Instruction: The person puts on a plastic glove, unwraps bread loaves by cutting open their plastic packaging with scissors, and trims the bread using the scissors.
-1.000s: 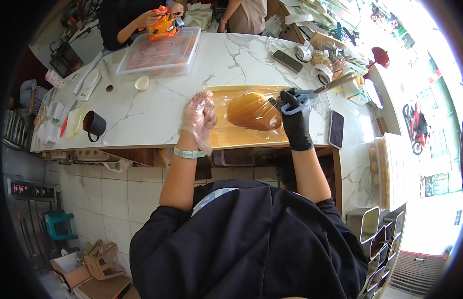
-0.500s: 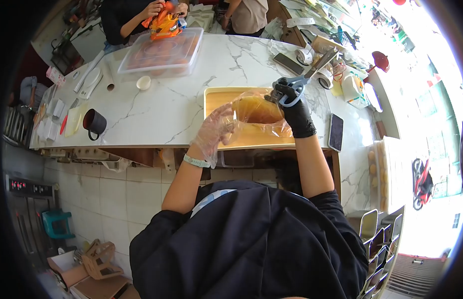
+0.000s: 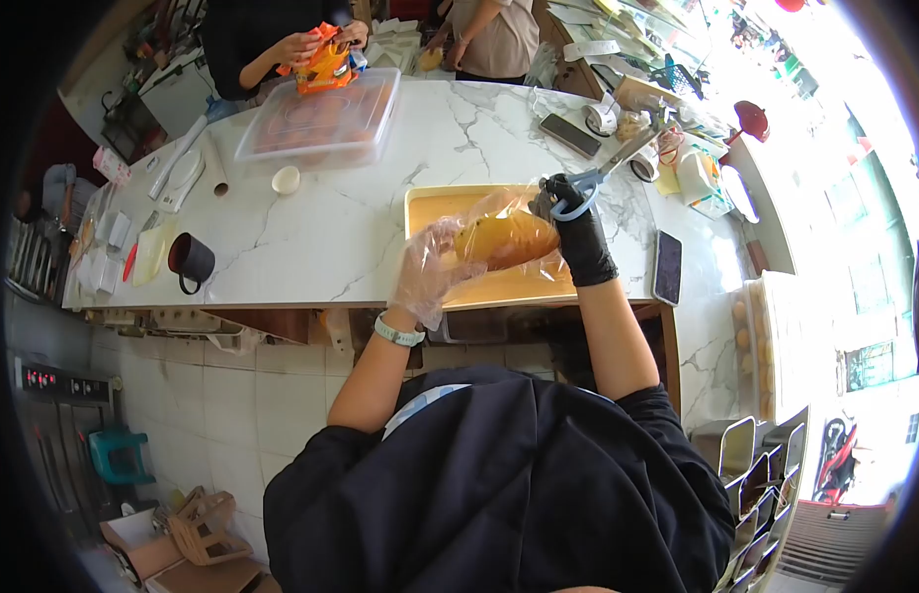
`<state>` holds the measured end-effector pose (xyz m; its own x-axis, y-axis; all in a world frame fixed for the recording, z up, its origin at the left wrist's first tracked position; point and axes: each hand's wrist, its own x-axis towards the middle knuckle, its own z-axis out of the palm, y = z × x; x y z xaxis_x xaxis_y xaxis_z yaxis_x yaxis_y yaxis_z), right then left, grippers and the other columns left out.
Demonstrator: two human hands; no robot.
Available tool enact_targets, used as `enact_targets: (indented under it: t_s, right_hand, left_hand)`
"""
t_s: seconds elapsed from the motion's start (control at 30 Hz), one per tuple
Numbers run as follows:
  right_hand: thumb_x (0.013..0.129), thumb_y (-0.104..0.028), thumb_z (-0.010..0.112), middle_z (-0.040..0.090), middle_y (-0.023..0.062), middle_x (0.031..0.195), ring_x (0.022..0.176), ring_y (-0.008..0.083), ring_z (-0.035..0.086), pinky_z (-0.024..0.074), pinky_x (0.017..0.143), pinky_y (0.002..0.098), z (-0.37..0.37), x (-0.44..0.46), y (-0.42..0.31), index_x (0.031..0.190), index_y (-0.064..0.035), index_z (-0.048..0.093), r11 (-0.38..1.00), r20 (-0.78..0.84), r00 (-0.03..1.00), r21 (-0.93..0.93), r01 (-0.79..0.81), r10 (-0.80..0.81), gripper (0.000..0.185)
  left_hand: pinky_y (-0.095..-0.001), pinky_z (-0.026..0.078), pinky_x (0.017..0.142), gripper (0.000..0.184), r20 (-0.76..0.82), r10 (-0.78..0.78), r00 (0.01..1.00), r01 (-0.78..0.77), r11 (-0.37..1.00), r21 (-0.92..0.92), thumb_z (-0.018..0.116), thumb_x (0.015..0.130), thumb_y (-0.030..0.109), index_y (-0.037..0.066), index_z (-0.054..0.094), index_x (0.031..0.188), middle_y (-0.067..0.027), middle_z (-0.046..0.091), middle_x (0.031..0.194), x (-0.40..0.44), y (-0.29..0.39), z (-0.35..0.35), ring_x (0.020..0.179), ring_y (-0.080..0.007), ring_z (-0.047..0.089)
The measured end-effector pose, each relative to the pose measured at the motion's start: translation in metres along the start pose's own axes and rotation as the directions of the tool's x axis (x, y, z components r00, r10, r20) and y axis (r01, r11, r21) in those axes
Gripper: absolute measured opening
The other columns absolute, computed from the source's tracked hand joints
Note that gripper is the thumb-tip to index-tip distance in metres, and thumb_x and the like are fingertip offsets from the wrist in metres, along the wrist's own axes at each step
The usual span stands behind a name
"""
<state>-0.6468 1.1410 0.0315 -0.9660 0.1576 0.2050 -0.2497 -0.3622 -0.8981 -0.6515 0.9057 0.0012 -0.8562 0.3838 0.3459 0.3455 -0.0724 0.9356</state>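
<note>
Over a yellow tray I hold a golden-brown loaf of bread wrapped in a clear plastic bag. My left hand, in a loose clear plastic glove, grips the left end of the wrapped bread. My right hand, in a black glove, is closed around the blue-grey handles of scissors. Their blades point up and to the right, away from the bread. The right fingers are at the bag's right end; whether they also pinch the plastic is hidden.
On the marble counter stand a dark mug, a small white cup and a lidded plastic box. Phones lie to the right. Across the counter, a person's hands hold an orange packet; another person stands beside them.
The wrapped bread has shifted slightly left and tilted, its right end higher. My left hand has turned with it. The scissors stay in my right hand. The view has tipped a little.
</note>
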Motion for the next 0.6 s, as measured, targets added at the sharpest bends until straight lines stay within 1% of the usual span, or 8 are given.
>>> enact_targets:
  t_s: [0.03, 0.07, 0.17, 0.2, 0.23, 0.37, 0.47, 0.6]
  right_hand:
    - [0.084, -0.008, 0.054, 0.047, 0.0087, 0.094, 0.089, 0.0175, 0.052, 0.0524, 0.079, 0.0329, -0.004, 0.001, 0.003, 0.094, 0.0022, 0.058, 1.000, -0.016, 1.000, 0.015, -0.022, 0.023, 0.015]
    - [0.083, -0.008, 0.056, 0.047, 0.0085, 0.092, 0.088, 0.0171, 0.053, 0.0534, 0.077, 0.0309, -0.008, -0.001, 0.006, 0.094, 0.0026, 0.057, 0.986, -0.008, 0.999, -0.161, 0.046, -0.048, 0.015]
    - [0.082, -0.016, 0.060, 0.050, -0.0002, 0.078, 0.076, 0.0119, 0.054, 0.0486, 0.074, 0.0303, 0.010, -0.014, -0.002, 0.088, -0.0083, 0.054, 0.966, -0.085, 0.989, -0.242, 0.093, -0.117, 0.012]
    - [0.081, -0.015, 0.061, 0.051, 0.0007, 0.081, 0.076, 0.0138, 0.056, 0.0507, 0.074, 0.0335, 0.016, -0.016, -0.001, 0.090, -0.0082, 0.054, 1.000, -0.145, 0.989, 0.007, -0.028, 0.029, 0.013]
    - [0.079, -0.012, 0.062, 0.052, 0.0014, 0.081, 0.075, 0.0156, 0.057, 0.0523, 0.073, 0.0358, 0.023, -0.019, -0.002, 0.089, -0.0080, 0.053, 0.986, -0.196, 0.972, 0.132, -0.105, 0.129, 0.014]
    - [0.077, -0.004, 0.061, 0.053, 0.0029, 0.078, 0.071, 0.0160, 0.057, 0.0524, 0.071, 0.0343, 0.025, -0.021, -0.007, 0.085, -0.0074, 0.052, 0.992, -0.195, 0.979, 0.124, -0.036, 0.060, 0.013]
    - [0.077, 0.000, 0.061, 0.054, 0.0046, 0.079, 0.071, 0.0164, 0.056, 0.0532, 0.070, 0.0355, 0.011, -0.020, -0.004, 0.085, -0.0059, 0.051, 0.972, -0.282, 0.957, 0.236, 0.007, 0.062, 0.014]
    - [0.078, -0.002, 0.062, 0.053, 0.0050, 0.080, 0.073, 0.0172, 0.056, 0.0533, 0.070, 0.0378, -0.003, -0.027, 0.003, 0.087, -0.0053, 0.051, 0.967, -0.372, 0.926, 0.206, 0.153, -0.067, 0.014]
  left_hand:
    - [-0.0291, 0.046, 0.082, 0.054, 0.011, 0.020, 1.000, -0.021, 0.994, 0.108, 0.077, 0.068, 0.012, 0.003, 0.051, 0.114, -0.0045, 0.057, 0.103, 0.000, 0.004, -0.002, 0.088, -0.0143, 0.057]
    - [-0.0291, 0.045, 0.084, 0.056, 0.021, 0.040, 0.999, -0.043, 0.976, 0.212, 0.078, 0.067, 0.014, 0.002, 0.052, 0.114, -0.0047, 0.057, 0.104, -0.001, 0.009, -0.004, 0.090, -0.0143, 0.056]
    - [-0.0284, 0.045, 0.082, 0.055, 0.048, 0.063, 0.997, -0.059, 0.994, -0.090, 0.078, 0.066, 0.017, 0.001, 0.054, 0.112, -0.0034, 0.060, 0.101, -0.001, 0.033, 0.009, 0.089, -0.0122, 0.056]
    - [-0.0285, 0.045, 0.083, 0.054, 0.110, 0.001, 0.994, 0.006, 0.998, -0.055, 0.078, 0.066, 0.018, 0.002, 0.055, 0.112, -0.0035, 0.060, 0.101, -0.004, 0.036, 0.009, 0.091, -0.0120, 0.056]
    - [-0.0286, 0.045, 0.083, 0.053, 0.169, -0.065, 0.983, 0.069, 0.998, -0.014, 0.078, 0.067, 0.019, 0.003, 0.055, 0.112, -0.0035, 0.061, 0.100, -0.008, 0.039, 0.009, 0.094, -0.0118, 0.055]
    - [-0.0272, 0.044, 0.085, 0.045, 0.290, -0.338, 0.895, 0.368, 0.928, -0.056, 0.074, 0.070, 0.013, 0.003, 0.057, 0.110, -0.0036, 0.060, 0.102, -0.008, 0.039, 0.003, 0.096, -0.0123, 0.055]
    - [-0.0270, 0.044, 0.086, 0.040, 0.185, -0.330, 0.926, 0.374, 0.727, -0.575, 0.071, 0.071, 0.007, 0.002, 0.057, 0.108, -0.0041, 0.059, 0.103, -0.010, 0.024, 0.008, 0.097, -0.0135, 0.055]
    - [-0.0288, 0.045, 0.088, 0.043, 0.088, -0.352, 0.932, 0.271, 0.514, -0.814, 0.069, 0.074, 0.007, 0.003, 0.053, 0.114, -0.0059, 0.057, 0.107, -0.007, 0.026, 0.008, 0.101, -0.0169, 0.054]
